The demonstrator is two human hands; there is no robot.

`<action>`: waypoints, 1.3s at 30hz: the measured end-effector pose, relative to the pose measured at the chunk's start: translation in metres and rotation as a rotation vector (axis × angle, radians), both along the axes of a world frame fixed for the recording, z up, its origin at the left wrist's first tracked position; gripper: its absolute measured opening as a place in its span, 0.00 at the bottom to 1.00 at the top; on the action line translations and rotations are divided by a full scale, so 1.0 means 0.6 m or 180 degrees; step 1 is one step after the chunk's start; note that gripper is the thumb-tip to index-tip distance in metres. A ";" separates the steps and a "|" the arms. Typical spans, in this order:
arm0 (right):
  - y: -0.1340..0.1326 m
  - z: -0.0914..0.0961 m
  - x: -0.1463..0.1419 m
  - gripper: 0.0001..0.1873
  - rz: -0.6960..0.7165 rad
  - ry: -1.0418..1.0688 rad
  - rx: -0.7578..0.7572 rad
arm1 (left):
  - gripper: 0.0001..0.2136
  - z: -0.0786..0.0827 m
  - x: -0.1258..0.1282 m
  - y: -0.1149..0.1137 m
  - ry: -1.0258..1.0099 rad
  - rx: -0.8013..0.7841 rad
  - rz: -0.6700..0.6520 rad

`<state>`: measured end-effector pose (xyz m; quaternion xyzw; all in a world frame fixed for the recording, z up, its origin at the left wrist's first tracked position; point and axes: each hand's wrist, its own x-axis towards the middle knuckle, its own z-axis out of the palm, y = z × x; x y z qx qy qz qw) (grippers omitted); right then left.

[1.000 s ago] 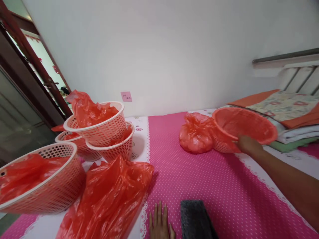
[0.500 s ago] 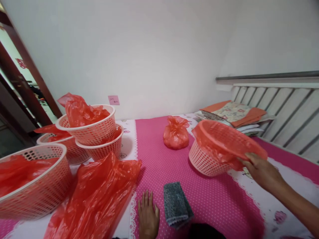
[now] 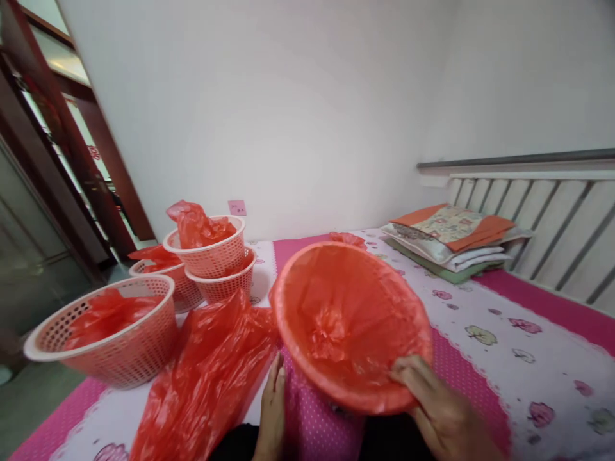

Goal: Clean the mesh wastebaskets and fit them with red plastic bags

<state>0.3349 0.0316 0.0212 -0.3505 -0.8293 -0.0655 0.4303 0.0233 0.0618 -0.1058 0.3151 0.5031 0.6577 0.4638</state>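
Observation:
A plastic basket point(image 3: 353, 320) lined with a thin red plastic bag is tilted toward me, its mouth facing me. The bag covers its rim and inside. My right hand point(image 3: 427, 397) grips the lined rim at the lower right, fingers bent over the edge. My left hand point(image 3: 273, 400) is upright with its fingers stretched out, just left of the basket and holding nothing. Close beside it, a loose red plastic bag point(image 3: 206, 365) lies spread on the bed. The knotted red bag point(image 3: 348, 239) shows only its top behind the basket.
To the left stand several pink-white baskets with red bags inside: a large one point(image 3: 120, 365) in front, and one point(image 3: 216, 253) stacked on another point(image 3: 223, 288). Folded bedding point(image 3: 451, 237) lies at the right by the white headboard point(image 3: 562, 237). A wall point(image 3: 312, 128) bounds the far side.
The lined basket has come from the right to the middle, tilting its mouth toward me in my right hand. My left hand has lifted from lying flat. The folded grey cloth is out of sight.

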 end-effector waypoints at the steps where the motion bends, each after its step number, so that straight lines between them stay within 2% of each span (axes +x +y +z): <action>1: -0.001 -0.006 -0.024 0.17 0.0090 -0.0029 -0.0087 | 0.25 0.022 0.000 -0.025 -0.0260 0.0100 0.0003; 3: 0.000 -0.027 -0.064 0.18 0.0110 -0.0148 -0.0272 | 0.24 0.058 -0.002 -0.072 -0.0703 0.0149 -0.0040; 5: 0.004 -0.055 -0.096 0.18 -0.0009 -0.0380 -0.0448 | 0.23 0.083 -0.009 -0.108 -0.1326 0.0055 -0.0048; 7: 0.007 -0.077 -0.121 0.18 -0.0102 -0.0624 -0.0539 | 0.15 0.098 -0.020 -0.131 -0.1874 -0.0106 0.0085; 9: 0.008 -0.086 -0.139 0.17 -0.0138 -0.0764 -0.0545 | 0.06 0.106 -0.031 -0.141 -0.2107 -0.0240 0.0309; 11: 0.006 -0.084 -0.154 0.16 -0.0156 -0.0762 -0.0529 | 0.10 0.109 -0.040 -0.143 -0.2237 -0.0311 0.0453; 13: 0.001 -0.077 -0.166 0.15 -0.0188 -0.0686 -0.0545 | 0.13 0.109 -0.049 -0.140 -0.2232 -0.0394 0.0413; 15: -0.003 -0.074 -0.177 0.15 -0.0192 -0.0702 -0.0596 | 0.11 0.107 -0.060 -0.136 -0.2031 -0.0473 0.0387; 18: -0.005 -0.084 -0.191 0.16 -0.0176 -0.0930 -0.0600 | 0.04 0.111 -0.081 -0.135 -0.1568 -0.0200 0.0840; 20: -0.004 -0.095 -0.198 0.15 -0.0217 -0.1030 -0.0533 | 0.03 0.126 -0.095 -0.138 -0.1380 0.0180 0.1214; 22: -0.003 -0.102 -0.204 0.14 -0.0262 -0.1071 -0.0493 | 0.06 0.151 -0.102 -0.143 -0.1253 0.0443 0.1363; 26: -0.005 -0.097 -0.207 0.12 -0.0277 -0.1134 -0.0599 | 0.16 0.201 -0.097 -0.135 -0.0748 0.0572 0.1272; 30: -0.012 -0.078 -0.200 0.08 -0.0067 -0.0993 -0.1034 | 0.18 0.220 -0.092 -0.097 -0.0281 0.0677 0.1033; 33: -0.015 -0.069 -0.187 0.14 0.0228 -0.0542 -0.1224 | 0.15 0.213 -0.098 -0.068 0.0655 0.0783 0.0736; 35: -0.014 -0.071 -0.173 0.22 0.0396 0.0097 -0.1173 | 0.17 0.202 -0.100 -0.058 0.1478 0.0840 0.0565; 37: -0.010 -0.080 -0.158 0.26 0.0263 0.1041 -0.1218 | 0.22 0.190 -0.096 -0.056 0.2099 0.0833 0.0535; 39: -0.005 -0.096 -0.148 0.27 -0.0042 0.2114 -0.1781 | 0.26 0.182 -0.087 -0.058 0.2442 0.0766 0.0632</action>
